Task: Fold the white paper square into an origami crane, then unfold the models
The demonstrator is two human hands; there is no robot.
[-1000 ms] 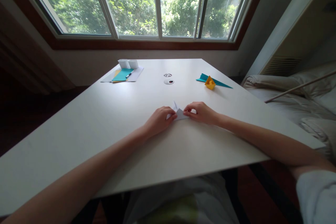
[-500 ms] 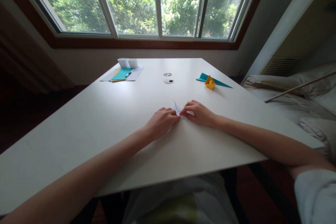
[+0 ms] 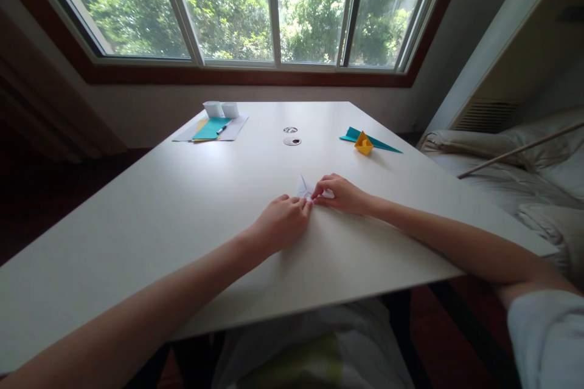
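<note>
A small piece of folded white paper (image 3: pixel 302 186) lies in front of me with a crease running up to its pointed far end. My left hand (image 3: pixel 285 220) is at its near left edge, fingers together and closed on the paper; the thumb is partly hidden. From the right, my right hand (image 3: pixel 341 192) pinches the paper between thumb and forefinger, close to the left fingertips. Part of the paper shows under and between the right fingers. The hands hide its near edge.
Beyond the hands lie two round printed discs (image 3: pixel 292 141). A yellow paper boat (image 3: pixel 364 144) stands by a teal paper plane (image 3: pixel 384 144) at right. Far left are teal paper sheets (image 3: pixel 208 130), a marker (image 3: pixel 223 129) and two white cups (image 3: pixel 212 109) on the white table (image 3: pixel 219 194).
My left hand has shifted slightly back toward me, and more of the white paper shows, lying flatter. My right hand keeps its pinch at nearly the same spot.
</note>
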